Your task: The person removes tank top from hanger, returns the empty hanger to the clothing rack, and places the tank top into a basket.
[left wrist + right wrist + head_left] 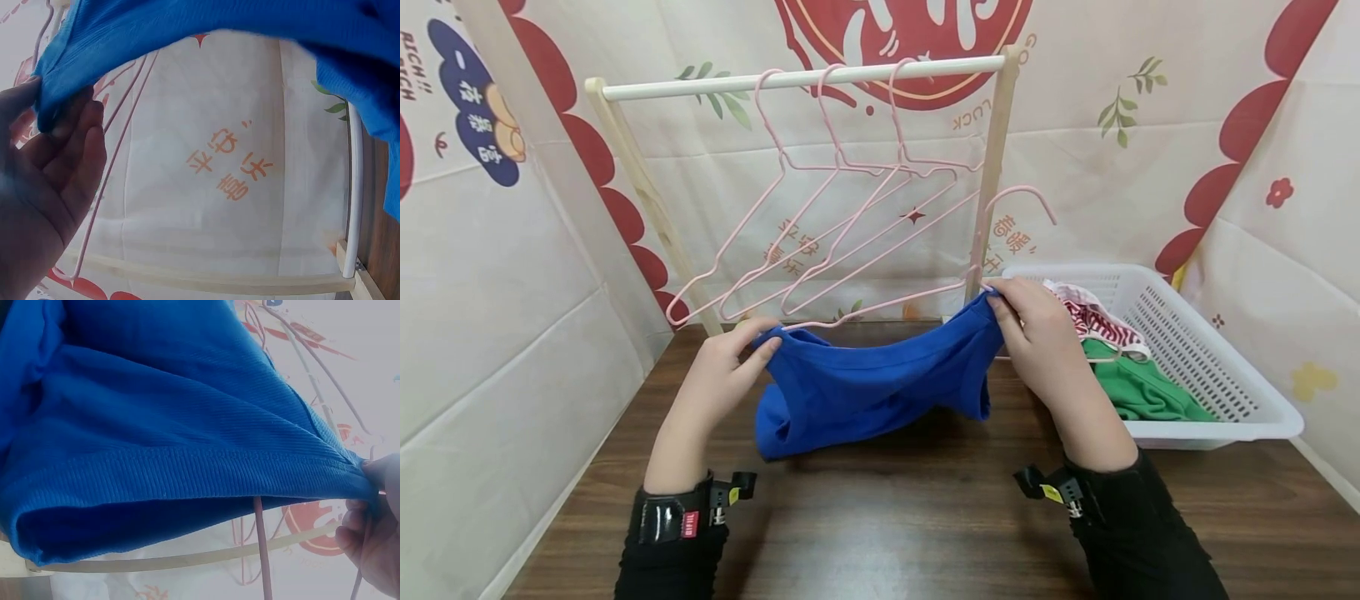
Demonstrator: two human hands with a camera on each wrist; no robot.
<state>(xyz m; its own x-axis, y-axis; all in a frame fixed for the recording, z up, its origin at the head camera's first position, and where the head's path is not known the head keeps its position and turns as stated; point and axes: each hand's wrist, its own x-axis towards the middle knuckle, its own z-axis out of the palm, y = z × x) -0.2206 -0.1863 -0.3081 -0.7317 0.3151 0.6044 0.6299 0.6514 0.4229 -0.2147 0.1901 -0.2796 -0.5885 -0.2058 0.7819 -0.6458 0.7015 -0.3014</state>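
A blue ribbed top [880, 375] is stretched between both hands above the table. My left hand [718, 371] pinches its upper left corner between thumb and fingers. At the upper right corner, my right hand [1045, 342] pinches the cloth. A pink hanger [887, 310] slants just behind the top's upper edge, with its hook raised beside the rack's right post. In the right wrist view, a pink rod [262, 550] shows below the top's open edge, and another runs past the right fingers. Whether those fingers also grip the hanger is hidden.
Several pink hangers [831, 167] hang from the white rail [730, 84] of a wooden rack. On the right stands a white basket [1225, 358] holding a green garment [1150, 387] and a red-and-white striped one [1101, 323]. The brown table [880, 517] extends in front.
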